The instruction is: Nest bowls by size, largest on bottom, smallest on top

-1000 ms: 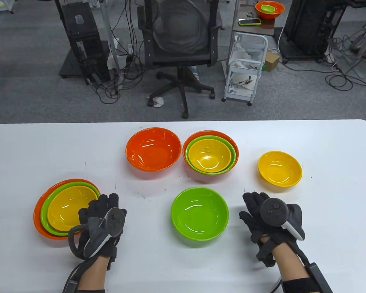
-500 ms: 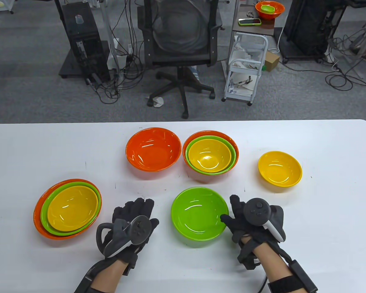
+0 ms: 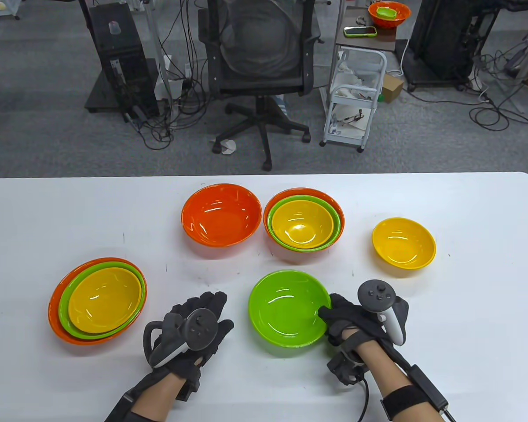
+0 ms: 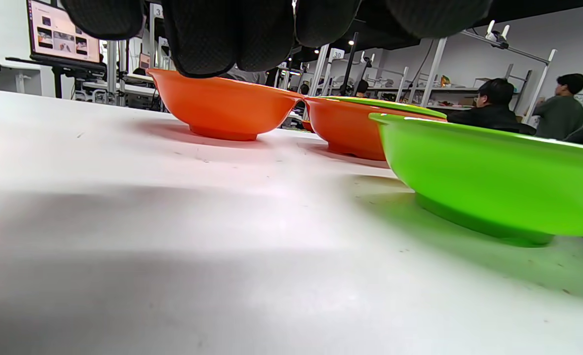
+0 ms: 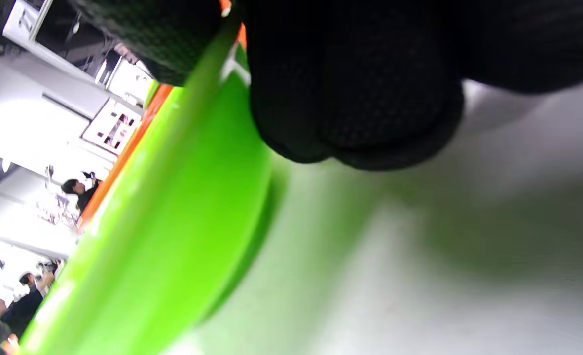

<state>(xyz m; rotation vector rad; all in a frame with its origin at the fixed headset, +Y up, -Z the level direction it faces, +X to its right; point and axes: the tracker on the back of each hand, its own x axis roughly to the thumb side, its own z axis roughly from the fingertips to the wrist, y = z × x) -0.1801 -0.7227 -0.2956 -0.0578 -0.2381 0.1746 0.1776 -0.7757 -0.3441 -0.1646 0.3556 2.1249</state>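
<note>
From the table view, we are looking down at a white table (image 3: 466, 351) with shiny plastic bowls on it. Our right hand (image 3: 352, 321) is pinching the right rim of the loose green bowl (image 3: 286, 307), with the thumb over the edge and the other fingers tucked outside. Our left hand (image 3: 193, 327) is resting flat beside that bowl, fingers spread, holding nothing. Two stacks are already looking finished: the left stack (image 3: 97, 301) and the middle stack (image 3: 304, 225), each with orange on the bottom, green inside and yellow on top. Three bowls are waiting alone: the big loose orange bowl (image 3: 221, 214), the green one we are gripping, and the small loose yellow bowl (image 3: 403, 241) sitting well apart on the right. We are thinking the green bowl should go into the loose orange bowl next, and then the yellow one on top.

From the left wrist view, we are seeing gloved fingertips (image 4: 232, 34) hanging near the table and touching no bowl. The orange bowl (image 4: 222, 106) is sitting far off, and the green bowl (image 4: 489, 177) is close by on the right, flat on the table.

From the right wrist view, we are seeing dark fingers (image 5: 350, 88) pressing against the green bowl's (image 5: 173, 222) outside wall. Whether it is lifting yet, we cannot tell.
</note>
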